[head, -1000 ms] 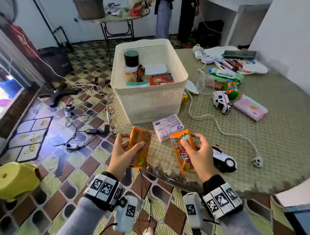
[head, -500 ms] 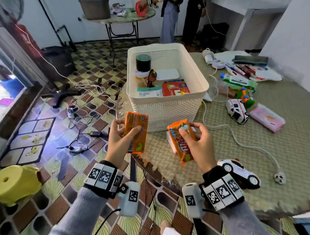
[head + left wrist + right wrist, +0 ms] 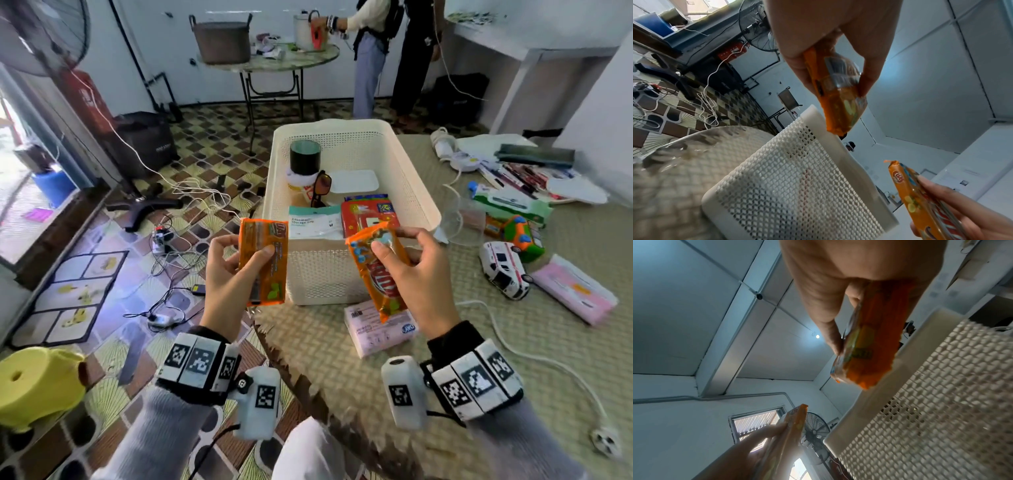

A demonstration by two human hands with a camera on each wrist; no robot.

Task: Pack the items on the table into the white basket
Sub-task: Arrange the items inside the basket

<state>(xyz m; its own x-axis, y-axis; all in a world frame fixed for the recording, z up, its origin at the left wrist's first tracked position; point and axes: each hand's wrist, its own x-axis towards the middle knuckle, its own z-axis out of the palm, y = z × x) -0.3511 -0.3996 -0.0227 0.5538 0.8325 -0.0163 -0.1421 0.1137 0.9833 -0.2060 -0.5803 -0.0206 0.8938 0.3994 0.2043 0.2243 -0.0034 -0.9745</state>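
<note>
My left hand (image 3: 227, 270) grips an orange snack packet (image 3: 263, 262) upright, just left of the white basket's (image 3: 416, 178) near corner. My right hand (image 3: 416, 270) pinches a second orange packet (image 3: 378, 270) at the basket's near rim, tilted. The left wrist view shows the left packet (image 3: 838, 97) between thumb and fingers above the mesh wall (image 3: 789, 178). The right packet (image 3: 871, 344) hangs by the rim (image 3: 906, 356) in the right wrist view. Inside the basket lie a black-capped jar (image 3: 305, 161), sunglasses (image 3: 320, 186), a storage-bag pack (image 3: 313, 222) and a red box (image 3: 368, 214).
On the woven table (image 3: 513, 342) lie a pink tissue pack (image 3: 380, 327) by the basket, a toy ambulance (image 3: 503, 274), a pink packet (image 3: 575, 298), an orange-green toy (image 3: 517, 236), wipes (image 3: 510, 204), pens (image 3: 520, 178) and a white cable (image 3: 534, 356). Two people stand at a far table (image 3: 274, 60).
Both hands have risen and moved forward with their packets, from over the near table edge to the basket's front rim. The right packet now reaches over the rim.
</note>
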